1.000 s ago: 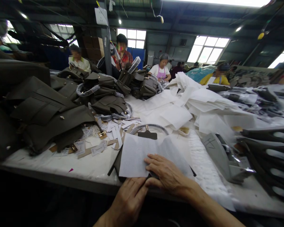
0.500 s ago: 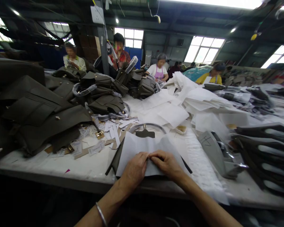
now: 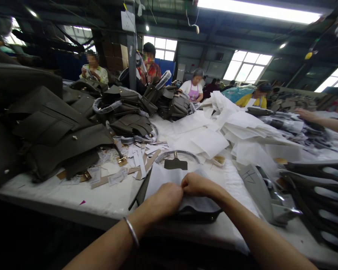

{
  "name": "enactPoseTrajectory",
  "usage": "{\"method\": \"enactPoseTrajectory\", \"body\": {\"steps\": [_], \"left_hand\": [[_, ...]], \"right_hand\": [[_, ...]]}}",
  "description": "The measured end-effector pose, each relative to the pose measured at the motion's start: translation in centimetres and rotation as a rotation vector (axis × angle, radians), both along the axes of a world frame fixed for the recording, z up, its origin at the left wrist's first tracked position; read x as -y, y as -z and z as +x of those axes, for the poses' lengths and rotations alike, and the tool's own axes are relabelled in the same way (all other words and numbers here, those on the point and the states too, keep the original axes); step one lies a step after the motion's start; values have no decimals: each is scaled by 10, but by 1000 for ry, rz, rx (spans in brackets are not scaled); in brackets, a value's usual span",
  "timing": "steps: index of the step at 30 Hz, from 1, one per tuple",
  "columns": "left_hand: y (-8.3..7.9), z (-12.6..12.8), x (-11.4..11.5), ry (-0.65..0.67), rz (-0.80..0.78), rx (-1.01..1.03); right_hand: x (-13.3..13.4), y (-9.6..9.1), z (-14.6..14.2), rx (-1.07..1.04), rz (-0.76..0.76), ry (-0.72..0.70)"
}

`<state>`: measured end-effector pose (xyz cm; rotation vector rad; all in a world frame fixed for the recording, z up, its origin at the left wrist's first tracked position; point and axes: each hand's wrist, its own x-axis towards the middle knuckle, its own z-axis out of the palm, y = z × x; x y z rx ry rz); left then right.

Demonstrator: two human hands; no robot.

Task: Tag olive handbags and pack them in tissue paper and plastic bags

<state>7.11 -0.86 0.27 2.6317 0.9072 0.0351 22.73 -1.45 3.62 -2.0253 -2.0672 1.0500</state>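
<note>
A dark olive bag (image 3: 200, 217) lies at the table's front edge, with a wrapped loop handle (image 3: 195, 154) and a tab with a gold buckle (image 3: 175, 163) at its far side. Spread over it is a white paper sheet (image 3: 160, 178). My left hand (image 3: 169, 197), a silver bangle on its wrist, is closed on the sheet near its middle. My right hand (image 3: 195, 184) is closed too, its curled fingers meeting the left hand at the sheet. The fingertips of both hands are largely hidden.
Piled olive bags (image 3: 62, 131) fill the left side. Paper strips (image 3: 141, 161) lie beside my bag. White sheets (image 3: 208, 140) are heaped beyond it. At right stand a grey tape dispenser (image 3: 256, 191) and stacked dark pieces (image 3: 310, 195). Another person's arm (image 3: 323, 120) reaches in at far right.
Both hands have curled more tightly and the right has moved up beside the left. The bag's near edge shows more below the sheet. Another person's arm has appeared at far right.
</note>
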Motion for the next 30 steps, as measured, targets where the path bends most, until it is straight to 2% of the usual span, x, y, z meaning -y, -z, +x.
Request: {"method": "enactPoseTrajectory", "body": {"steps": [3,6,10,13,15,22,26,30], "left_hand": [[-2,11,-21,-4,6,20],[9,19,-24,-99,55,51],[28,14,-13,-226,159,146],[35,7,-10,-279,237,199],[36,5,-13,-313,280,208],[46,9,-24,-302,319,181],[51,9,-27,-324,316,169],[49,7,-31,-325,294,151]], "right_hand": [[-23,2,-1,-21,-95,35],[-29,15,-3,-13,-36,96],[-15,32,-3,21,263,159],[-5,39,-1,135,554,63],[-4,42,1,240,632,-41],[-10,50,5,325,572,-210],[-7,49,5,353,574,-197],[-6,48,4,439,568,-136]]}}
